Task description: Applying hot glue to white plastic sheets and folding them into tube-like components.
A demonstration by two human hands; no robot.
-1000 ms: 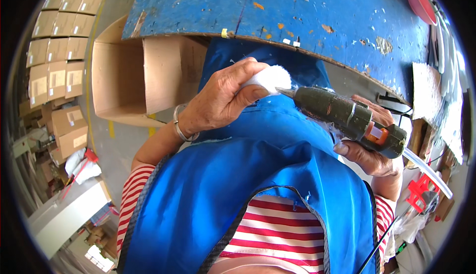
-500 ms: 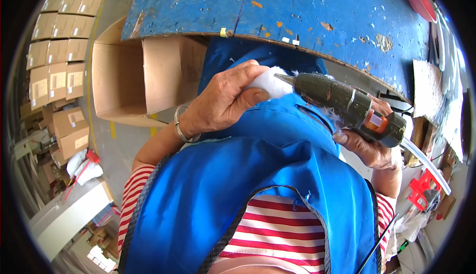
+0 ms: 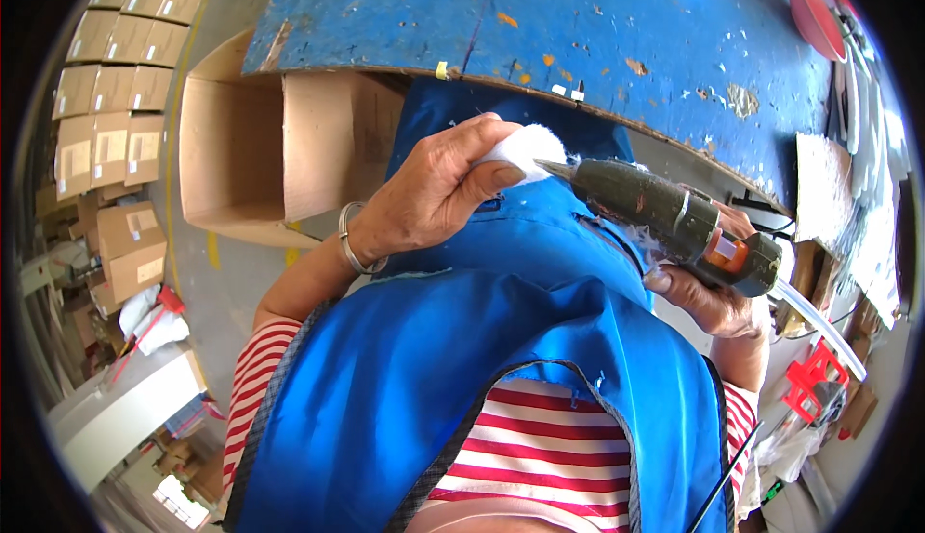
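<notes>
Head view, packages: stacked brown cardboard boxes [image 3: 111,80] with pale labels far left; open brown cardboard carton [image 3: 279,143] beside the scuffed blue surface [image 3: 578,22].
Left hand [image 3: 429,196]: fingers closed around small white fluffy pad [image 3: 525,150].
Right hand [image 3: 708,292]: gripping dark green glue gun [image 3: 665,215], nozzle touching the pad, over blue apron [image 3: 501,340].

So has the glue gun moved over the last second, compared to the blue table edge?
Yes. The glue gun has slid left and slightly up toward the table edge; its nozzle now touches the white puff in the left hand.
</notes>
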